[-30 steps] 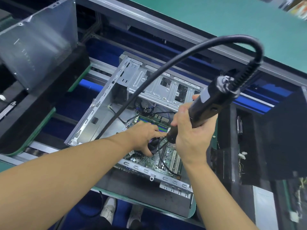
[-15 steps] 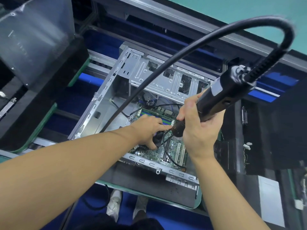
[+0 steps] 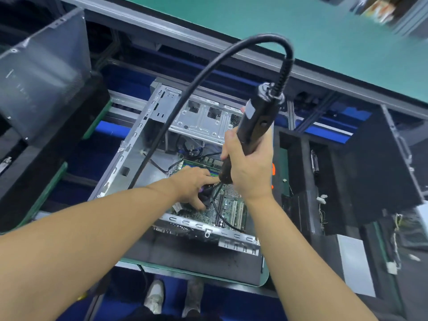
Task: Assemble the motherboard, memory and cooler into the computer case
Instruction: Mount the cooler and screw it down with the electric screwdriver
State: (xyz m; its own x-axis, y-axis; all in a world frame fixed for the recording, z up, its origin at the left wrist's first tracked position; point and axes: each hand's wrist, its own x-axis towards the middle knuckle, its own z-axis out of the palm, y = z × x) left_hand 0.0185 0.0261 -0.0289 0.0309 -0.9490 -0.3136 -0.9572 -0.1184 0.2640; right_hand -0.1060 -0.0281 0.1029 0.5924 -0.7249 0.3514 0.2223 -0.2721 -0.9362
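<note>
Green-matted bench (image 3: 301,31) behind. Open silver metal computer case (image 3: 139,144) holds the green motherboard (image 3: 231,205). My left hand (image 3: 192,184) curls round the black cooler (image 3: 206,193) on it; my right hand (image 3: 250,167) grips a black corded electric screwdriver (image 3: 257,121), tip down.

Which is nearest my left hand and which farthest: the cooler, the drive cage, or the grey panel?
1. Cooler: directly under the left hand, which holds it, mid-case.
2. Drive cage: beyond the hand, at the far end of the case.
3. Grey panel: outside the case, far left.
</note>
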